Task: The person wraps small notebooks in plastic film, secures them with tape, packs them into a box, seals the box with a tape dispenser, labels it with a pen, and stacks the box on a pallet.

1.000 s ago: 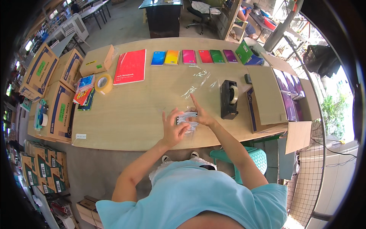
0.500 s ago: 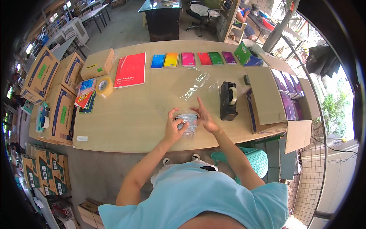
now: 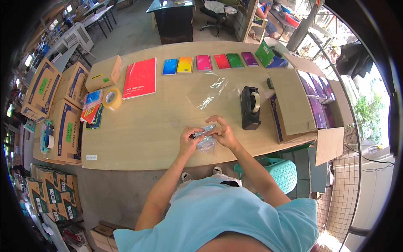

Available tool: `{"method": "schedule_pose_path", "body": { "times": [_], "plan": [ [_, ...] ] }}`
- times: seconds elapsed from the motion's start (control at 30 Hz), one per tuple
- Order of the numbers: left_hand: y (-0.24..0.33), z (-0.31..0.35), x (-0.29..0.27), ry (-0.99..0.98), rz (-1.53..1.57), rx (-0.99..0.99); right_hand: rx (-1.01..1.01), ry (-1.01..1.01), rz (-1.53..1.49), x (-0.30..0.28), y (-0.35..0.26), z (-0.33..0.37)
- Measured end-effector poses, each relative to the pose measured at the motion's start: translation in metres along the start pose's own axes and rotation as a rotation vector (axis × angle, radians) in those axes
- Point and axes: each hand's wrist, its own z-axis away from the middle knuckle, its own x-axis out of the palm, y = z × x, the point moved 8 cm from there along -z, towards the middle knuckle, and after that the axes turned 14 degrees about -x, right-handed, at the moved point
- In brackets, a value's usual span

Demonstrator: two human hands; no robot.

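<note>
Brown cartons [image 3: 63,136] crowd the left edge of the tabletop [image 3: 126,138], where a roll of yellowish tape [image 3: 118,101] rests near a large red notebook [image 3: 140,75]. A black desk [image 3: 176,27] and office chair [image 3: 218,17] stand beyond the far edge; a green plastic seat [image 3: 277,174] sits by the near edge, toward the right corner.

The fingers [image 3: 217,119] partly hide the wrapped bundle [image 3: 206,143], its details too small to tell.

The clear wrapper [image 3: 206,147] is glossy plastic, the open carton [image 3: 289,101] matt cardboard.
</note>
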Motion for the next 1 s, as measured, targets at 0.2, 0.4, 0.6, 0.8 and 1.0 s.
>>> {"method": "schedule_pose_path", "body": {
  "times": [0.2, 0.4, 0.6, 0.8, 1.0],
  "plan": [
    [-0.007, 0.007, -0.005, 0.169, -0.077, 0.033, -0.041, 0.353, 0.45, -0.087, -0.037, 0.04],
    [0.0, 0.01, 0.01, 0.189, -0.071, 0.119, 0.878, 0.668, 0.174, -0.207, 0.105, 0.13],
    [-0.007, 0.008, -0.002, 0.223, -0.098, 0.141, 0.735, 0.658, 0.316, -0.174, 0.074, 0.143],
    [0.008, 0.012, 0.012, 0.227, -0.136, 0.144, 1.058, 1.239, -1.043, -0.074, 0.114, 0.199],
    [0.003, 0.019, -0.001, 0.256, -0.157, 0.163, 0.779, 0.667, -0.515, -0.012, -0.005, 0.083]
  ]
}}
